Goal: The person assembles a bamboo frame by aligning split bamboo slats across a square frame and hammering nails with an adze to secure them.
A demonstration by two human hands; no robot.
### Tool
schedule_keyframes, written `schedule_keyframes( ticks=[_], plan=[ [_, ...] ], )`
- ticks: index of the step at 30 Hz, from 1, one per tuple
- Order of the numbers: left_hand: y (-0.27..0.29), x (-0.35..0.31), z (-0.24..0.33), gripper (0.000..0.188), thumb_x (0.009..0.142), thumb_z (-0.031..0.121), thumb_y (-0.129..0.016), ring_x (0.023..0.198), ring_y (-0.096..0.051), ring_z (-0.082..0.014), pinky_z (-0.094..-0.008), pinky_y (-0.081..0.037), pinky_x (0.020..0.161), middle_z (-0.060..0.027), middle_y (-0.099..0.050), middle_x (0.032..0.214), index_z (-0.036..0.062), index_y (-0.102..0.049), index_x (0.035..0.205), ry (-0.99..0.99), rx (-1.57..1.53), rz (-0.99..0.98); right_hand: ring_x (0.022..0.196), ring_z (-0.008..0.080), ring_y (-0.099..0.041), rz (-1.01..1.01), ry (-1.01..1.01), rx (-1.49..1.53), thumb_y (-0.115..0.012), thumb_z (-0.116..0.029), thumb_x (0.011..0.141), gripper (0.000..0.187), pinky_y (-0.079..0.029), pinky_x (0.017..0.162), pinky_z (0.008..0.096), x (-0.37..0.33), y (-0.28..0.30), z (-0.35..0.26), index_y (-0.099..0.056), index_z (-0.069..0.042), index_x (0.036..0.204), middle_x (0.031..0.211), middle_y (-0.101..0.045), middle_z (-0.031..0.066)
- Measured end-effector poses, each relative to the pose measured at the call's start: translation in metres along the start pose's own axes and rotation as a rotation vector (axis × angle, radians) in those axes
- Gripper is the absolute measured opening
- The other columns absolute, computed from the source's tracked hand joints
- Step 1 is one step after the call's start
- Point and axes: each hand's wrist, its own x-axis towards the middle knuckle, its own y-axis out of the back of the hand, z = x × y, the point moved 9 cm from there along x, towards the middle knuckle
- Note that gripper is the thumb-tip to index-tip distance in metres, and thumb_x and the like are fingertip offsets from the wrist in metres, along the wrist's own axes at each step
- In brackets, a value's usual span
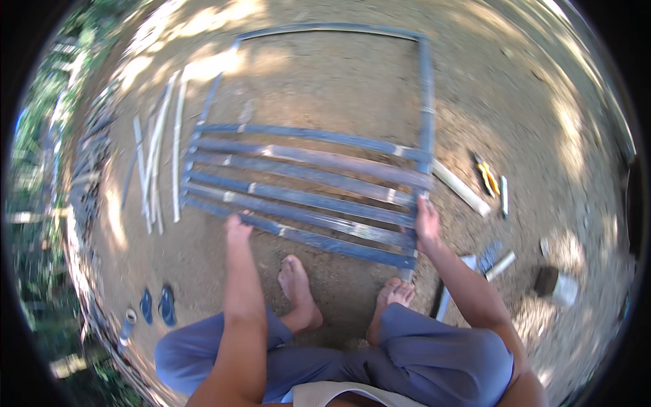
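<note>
A slatted frame (pixel 319 141) of dark grey-blue poles, which look like bamboo, lies in front of me. Several slats run crosswise in its near half, while its far half is an open rectangle. My left hand (pixel 239 225) is closed around the nearest slat (pixel 319 239), toward its left end. At the right side, my right hand (pixel 426 222) grips the side rail (pixel 426 102) near the slat ends. The fingers of both hands are partly hidden by the frame, and the picture is slightly blurred.
Pale split strips (pixel 157 149) lie at the left. To the right are yellow-handled pliers (pixel 486 175), a pale pole (pixel 461 188) and a dark block (pixel 546 280). Blue sandals (pixel 167 305) sit at lower left. My bare feet (pixel 296 288) are close to the frame's near edge.
</note>
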Motion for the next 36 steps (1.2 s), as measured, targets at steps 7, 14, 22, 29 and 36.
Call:
schedule_keyframes(
  ticks=[7, 14, 22, 29, 36],
  plan=[
    [-0.021, -0.08, -0.01, 0.038, 0.101, 0.024, -0.056, 0.126, -0.056, -0.0331, -0.0531, -0.046, 0.107, -0.0169, -0.06, 0.132, 0.0028, -0.055, 0.133, -0.295, 0.541, 0.416, 0.075, 0.0267, -0.072, 0.049, 0.19, -0.907, -0.056, -0.051, 0.103, 0.055, -0.059, 0.071, 0.0424, -0.008, 0.057, -0.032, -0.065, 0.0, 0.12, 0.098, -0.073, 0.0209],
    [-0.267, -0.31, -0.064, 0.034, 0.095, 0.022, -0.066, 0.124, -0.054, -0.0357, -0.0498, -0.039, 0.109, -0.0167, -0.062, 0.131, 0.0091, -0.064, 0.127, -1.551, 1.159, -0.457, 0.091, 0.0433, -0.072, 0.072, 0.463, -1.182, -0.061, -0.03, 0.096, 0.035, -0.057, 0.088, 0.0534, -0.01, 0.089, -0.097, -0.07, -0.009, 0.122, 0.102, -0.073, 0.0251],
    [-0.387, -0.395, -0.259, 0.045, 0.097, 0.044, -0.065, 0.108, -0.064, -0.0385, -0.0476, -0.052, 0.095, -0.0187, -0.07, 0.11, 0.0004, -0.069, 0.106, -1.396, 1.792, -1.256, 0.125, 0.0289, -0.056, 0.31, 0.664, -1.558, -0.065, -0.018, 0.092, 0.049, -0.045, 0.102, 0.0493, 0.024, 0.125, -0.119, -0.061, -0.02, 0.14, 0.128, -0.064, 0.0101],
    [-0.354, -0.391, -0.266, 0.045, 0.096, 0.043, -0.068, 0.096, -0.067, -0.0425, -0.0511, -0.053, 0.084, -0.0224, -0.069, 0.099, -0.0006, -0.067, 0.103, -1.197, 1.641, -1.427, 0.113, 0.0301, -0.062, 0.208, 0.667, -1.598, -0.07, -0.024, 0.091, 0.049, -0.051, 0.093, 0.0436, 0.015, 0.123, -0.099, -0.06, -0.015, 0.138, 0.114, -0.064, 0.0138],
    [-0.349, -0.394, -0.269, 0.043, 0.096, 0.04, -0.07, 0.097, -0.067, -0.0423, -0.048, -0.053, 0.084, -0.0228, -0.07, 0.099, -0.0014, -0.069, 0.105, -1.135, 1.713, -1.442, 0.107, 0.0364, -0.065, 0.027, 0.545, -1.466, -0.074, -0.028, 0.083, 0.057, -0.058, 0.087, 0.0469, 0.002, 0.119, -0.09, -0.059, -0.011, 0.135, 0.111, -0.063, 0.0162]
  ],
)
